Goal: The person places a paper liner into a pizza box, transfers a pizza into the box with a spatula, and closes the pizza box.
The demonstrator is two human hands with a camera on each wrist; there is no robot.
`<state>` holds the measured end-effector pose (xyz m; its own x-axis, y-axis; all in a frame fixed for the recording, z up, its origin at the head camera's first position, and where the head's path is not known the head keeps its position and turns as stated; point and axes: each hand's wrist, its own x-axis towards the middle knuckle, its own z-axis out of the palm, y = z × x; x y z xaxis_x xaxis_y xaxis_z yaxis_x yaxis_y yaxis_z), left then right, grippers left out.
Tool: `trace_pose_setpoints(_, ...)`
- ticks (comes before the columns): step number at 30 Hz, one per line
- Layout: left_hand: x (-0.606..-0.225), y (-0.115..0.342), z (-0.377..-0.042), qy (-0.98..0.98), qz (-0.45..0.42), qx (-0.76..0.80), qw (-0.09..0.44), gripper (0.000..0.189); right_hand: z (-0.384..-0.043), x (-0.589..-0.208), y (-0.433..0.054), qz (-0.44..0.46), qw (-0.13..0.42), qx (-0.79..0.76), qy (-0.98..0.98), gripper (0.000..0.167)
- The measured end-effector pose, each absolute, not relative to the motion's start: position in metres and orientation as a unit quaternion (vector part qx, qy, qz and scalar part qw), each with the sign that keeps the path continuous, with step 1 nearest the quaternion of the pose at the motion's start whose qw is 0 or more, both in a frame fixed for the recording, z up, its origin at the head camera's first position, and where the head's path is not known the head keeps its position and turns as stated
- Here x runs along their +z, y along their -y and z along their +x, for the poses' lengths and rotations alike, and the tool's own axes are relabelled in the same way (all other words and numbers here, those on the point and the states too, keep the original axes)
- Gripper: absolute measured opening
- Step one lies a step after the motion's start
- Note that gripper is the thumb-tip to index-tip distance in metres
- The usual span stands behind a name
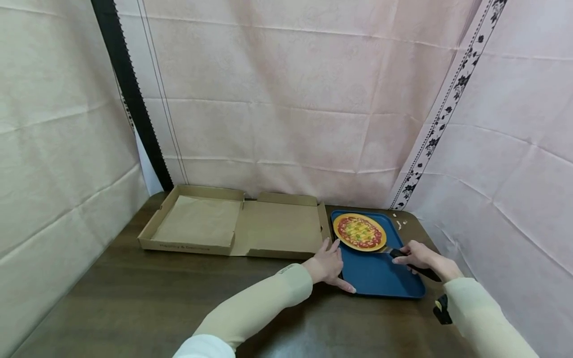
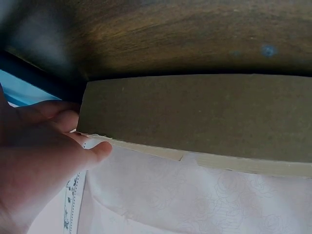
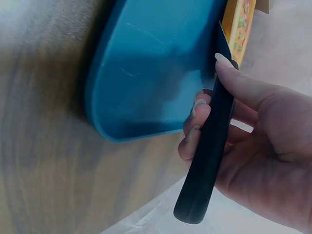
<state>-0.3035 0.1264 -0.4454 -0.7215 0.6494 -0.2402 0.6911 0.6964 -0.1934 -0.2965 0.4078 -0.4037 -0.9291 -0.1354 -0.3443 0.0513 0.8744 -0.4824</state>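
Note:
A small round pizza [image 1: 359, 231] with a yellow rim sits at the far end of a blue tray [image 1: 380, 276]. My right hand [image 1: 418, 256] grips the black handle [image 3: 207, 146] of a pizza server. Its metal blade [image 1: 384, 249] meets the near right edge of the pizza; how far it reaches underneath is hidden. At the tray's left side lies my left hand [image 1: 330, 263], fingers spread, thumb at the near edge. In the left wrist view those fingers are close to the corner of a cardboard flap [image 2: 195, 117]; whether they touch it I cannot tell.
Left of the tray lies an opened cardboard pizza box [image 1: 282, 226] with a paper liner [image 1: 199, 219] in its base. Small pale scraps [image 1: 400, 224] are on the brown table [image 1: 179, 298] beyond the tray. Pale cloth walls [image 1: 277, 99] stand behind and at both sides.

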Motion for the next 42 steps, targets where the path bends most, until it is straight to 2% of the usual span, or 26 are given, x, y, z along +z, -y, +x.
trace_pose_setpoints(29, -0.443, -0.126, -0.303, -0.919, 0.362, -0.141, 0.064, 0.107, -0.305, -0.418, -0.396, 0.011, 0.170, -0.283, -0.944, 0.022)
trace_pose_setpoints(42, -0.445, -0.127, -0.304, -0.918, 0.362, -0.149, 0.063, 0.107, -0.301, -0.435, -0.392, 0.002, 0.101, -0.242, -0.965, 0.025)
